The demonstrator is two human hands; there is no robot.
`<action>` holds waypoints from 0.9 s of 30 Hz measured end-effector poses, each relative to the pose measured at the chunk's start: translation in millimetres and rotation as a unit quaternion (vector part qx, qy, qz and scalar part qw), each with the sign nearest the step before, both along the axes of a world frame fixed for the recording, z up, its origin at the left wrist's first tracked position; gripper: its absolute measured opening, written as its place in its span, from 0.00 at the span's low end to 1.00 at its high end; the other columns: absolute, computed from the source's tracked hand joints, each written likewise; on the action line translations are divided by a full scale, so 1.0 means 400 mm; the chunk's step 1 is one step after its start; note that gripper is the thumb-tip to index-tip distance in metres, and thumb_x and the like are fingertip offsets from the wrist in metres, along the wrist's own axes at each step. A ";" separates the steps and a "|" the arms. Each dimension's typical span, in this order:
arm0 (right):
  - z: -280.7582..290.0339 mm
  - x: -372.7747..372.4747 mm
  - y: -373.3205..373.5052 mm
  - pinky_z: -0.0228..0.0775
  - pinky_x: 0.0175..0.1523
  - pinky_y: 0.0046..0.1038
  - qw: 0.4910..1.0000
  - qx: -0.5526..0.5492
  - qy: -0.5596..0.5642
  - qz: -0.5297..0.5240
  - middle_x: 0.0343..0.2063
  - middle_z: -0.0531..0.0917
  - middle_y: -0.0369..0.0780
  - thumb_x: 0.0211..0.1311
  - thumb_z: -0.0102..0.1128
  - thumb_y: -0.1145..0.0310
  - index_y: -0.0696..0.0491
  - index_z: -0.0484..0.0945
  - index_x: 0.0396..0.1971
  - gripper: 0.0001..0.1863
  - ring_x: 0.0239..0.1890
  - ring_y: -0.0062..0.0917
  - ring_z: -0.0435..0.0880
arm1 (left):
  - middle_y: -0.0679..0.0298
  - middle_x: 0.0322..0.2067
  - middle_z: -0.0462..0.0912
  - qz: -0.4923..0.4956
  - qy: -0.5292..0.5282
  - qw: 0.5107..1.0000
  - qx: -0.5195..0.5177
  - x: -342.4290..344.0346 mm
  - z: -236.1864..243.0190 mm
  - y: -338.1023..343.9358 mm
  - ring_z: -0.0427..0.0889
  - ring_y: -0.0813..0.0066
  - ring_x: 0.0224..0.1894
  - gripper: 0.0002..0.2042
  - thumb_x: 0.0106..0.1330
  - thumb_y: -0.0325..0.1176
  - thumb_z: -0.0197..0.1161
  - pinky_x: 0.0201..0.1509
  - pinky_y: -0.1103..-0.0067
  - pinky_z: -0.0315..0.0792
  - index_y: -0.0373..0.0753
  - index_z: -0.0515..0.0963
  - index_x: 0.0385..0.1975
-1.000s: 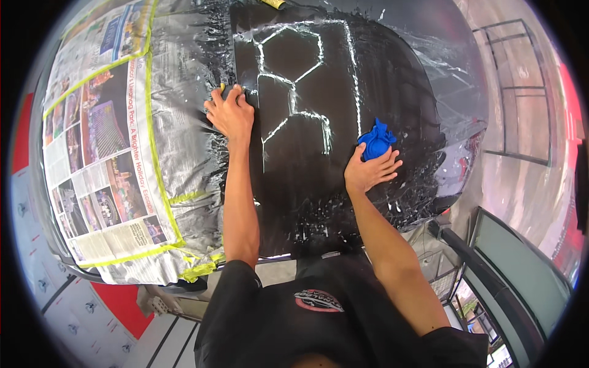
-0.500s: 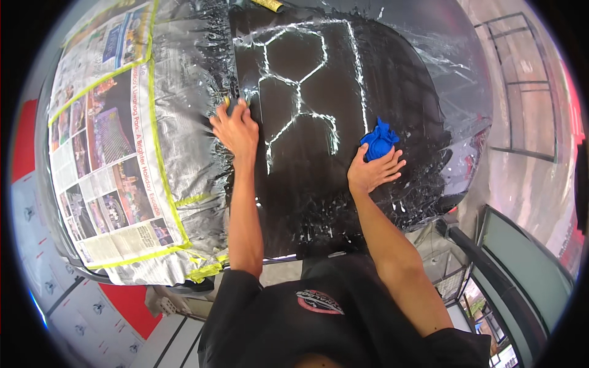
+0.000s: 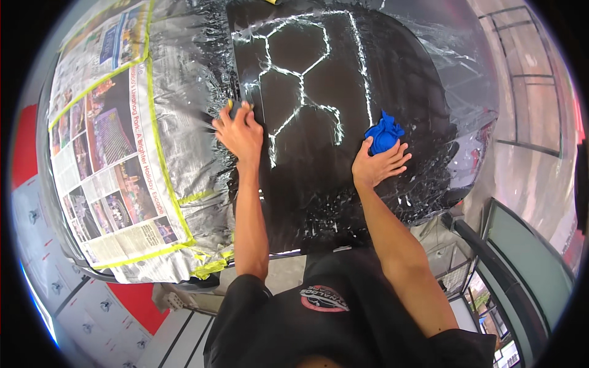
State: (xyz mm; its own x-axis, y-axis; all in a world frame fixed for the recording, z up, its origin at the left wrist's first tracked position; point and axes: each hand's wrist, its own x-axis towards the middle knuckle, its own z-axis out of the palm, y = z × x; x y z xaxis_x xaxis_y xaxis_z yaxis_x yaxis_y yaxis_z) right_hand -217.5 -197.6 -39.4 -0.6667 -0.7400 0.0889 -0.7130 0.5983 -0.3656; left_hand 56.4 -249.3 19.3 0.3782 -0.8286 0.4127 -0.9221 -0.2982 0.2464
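A glossy dark panel (image 3: 331,172) lies before me, masked round with torn, paint-flecked plastic film (image 3: 190,122). White lines in linked hexagon shapes (image 3: 300,76) and one long white stripe (image 3: 362,61) mark it. At the panel's left edge, my left hand (image 3: 240,136) is closed, fingertips bent down on the surface. A small yellow bit shows at its fingers; what it holds I cannot make out. A crumpled blue cloth (image 3: 385,135) is under my right hand (image 3: 379,165), gripped at the lower end of the long stripe.
Newspaper sheets (image 3: 123,165) edged with yellow-green tape (image 3: 161,153) cover the left side. A sliver of something yellow (image 3: 272,2) shows at the far edge. A dark post (image 3: 485,251) and a glass pane (image 3: 527,245) stand at the lower right, beyond the panel.
The view has shifted slightly, with the panel's markings a little higher and to the right. The yellow roll-like piece at the far edge has mostly left view. Both hands keep nearly the same places.
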 end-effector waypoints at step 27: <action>0.007 0.010 -0.001 0.31 0.78 0.60 1.000 0.006 -0.015 0.009 0.75 0.54 0.48 0.63 0.61 0.43 0.55 0.52 0.73 0.47 0.79 0.51 0.40 | 0.62 0.55 0.77 0.026 -0.020 0.999 0.036 0.064 0.025 -0.083 0.73 0.53 0.55 0.11 0.56 0.35 0.73 0.52 0.57 0.69 0.55 0.89 0.40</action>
State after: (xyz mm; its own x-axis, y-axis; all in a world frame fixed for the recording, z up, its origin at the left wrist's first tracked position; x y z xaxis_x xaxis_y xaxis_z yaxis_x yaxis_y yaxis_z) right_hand -213.6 -197.9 -36.6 -0.6561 -0.7523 0.0597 -0.7120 0.5909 -0.3793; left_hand 81.8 -282.4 29.1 0.4058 -0.8364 0.3686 -0.9137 -0.3618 0.1850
